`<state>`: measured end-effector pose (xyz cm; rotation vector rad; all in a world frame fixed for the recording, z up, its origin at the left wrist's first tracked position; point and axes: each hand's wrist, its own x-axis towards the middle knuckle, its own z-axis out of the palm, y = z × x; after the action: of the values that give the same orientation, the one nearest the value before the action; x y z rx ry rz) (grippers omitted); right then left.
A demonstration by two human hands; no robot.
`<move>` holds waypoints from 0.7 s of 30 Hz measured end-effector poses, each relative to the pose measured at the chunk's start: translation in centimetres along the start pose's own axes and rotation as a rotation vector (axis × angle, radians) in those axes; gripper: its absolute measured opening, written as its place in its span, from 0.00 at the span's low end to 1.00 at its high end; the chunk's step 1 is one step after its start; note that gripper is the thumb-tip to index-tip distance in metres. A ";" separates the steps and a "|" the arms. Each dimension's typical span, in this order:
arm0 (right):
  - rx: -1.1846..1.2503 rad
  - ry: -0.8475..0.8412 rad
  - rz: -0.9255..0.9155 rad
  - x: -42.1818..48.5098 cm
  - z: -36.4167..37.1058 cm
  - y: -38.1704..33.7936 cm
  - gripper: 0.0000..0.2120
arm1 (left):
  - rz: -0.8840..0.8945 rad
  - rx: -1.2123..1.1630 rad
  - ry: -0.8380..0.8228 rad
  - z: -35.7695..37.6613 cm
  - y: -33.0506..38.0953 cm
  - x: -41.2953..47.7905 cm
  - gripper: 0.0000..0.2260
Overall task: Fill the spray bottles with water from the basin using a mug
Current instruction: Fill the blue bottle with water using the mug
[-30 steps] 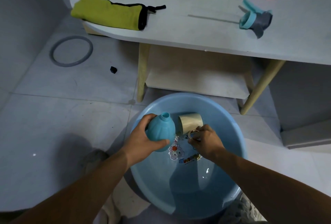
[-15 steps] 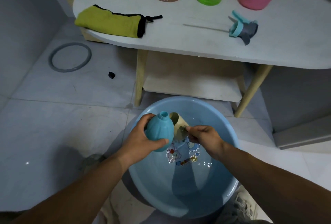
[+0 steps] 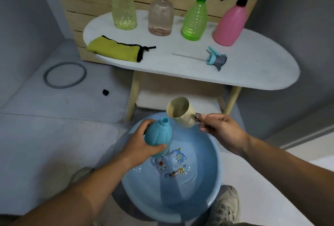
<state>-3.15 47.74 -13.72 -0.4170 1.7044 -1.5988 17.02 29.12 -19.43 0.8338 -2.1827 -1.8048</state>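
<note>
Left hand point(image 3: 142, 144) grips the teal rounded plastic spray bottle point(image 3: 159, 140) round its belly, its uncapped neck up and tipped slightly toward the right. Right hand point(image 3: 220, 130) pinches the metal-looking handle of the cream mug point(image 3: 180, 112). Change noted: half a second ago the mug lay tipped low in the light-blue round plastic basin point(image 3: 141, 186); it is now lifted clear, mouth up, water visible inside, just beside and above the bottle neck. Bottle has stayed over the basin. Reading: the scoop is done and the pour is next; the narrow neck invites spillage, though the basin sits below. The teal-and-grey trigger spray head point(image 3: 216, 59) lies on the white oval table point(image 3: 253, 67), apart from the bottle.
</note>
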 end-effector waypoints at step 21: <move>-0.392 0.035 -0.304 -6.0 -0.8 -8.1 0.09 | 0.098 -0.067 -0.049 1.2 1.9 0.5 0.32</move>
<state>-1.75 51.03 -4.28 -0.8819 2.0632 -1.4757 15.49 30.08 -18.02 0.6633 -2.1395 -1.8572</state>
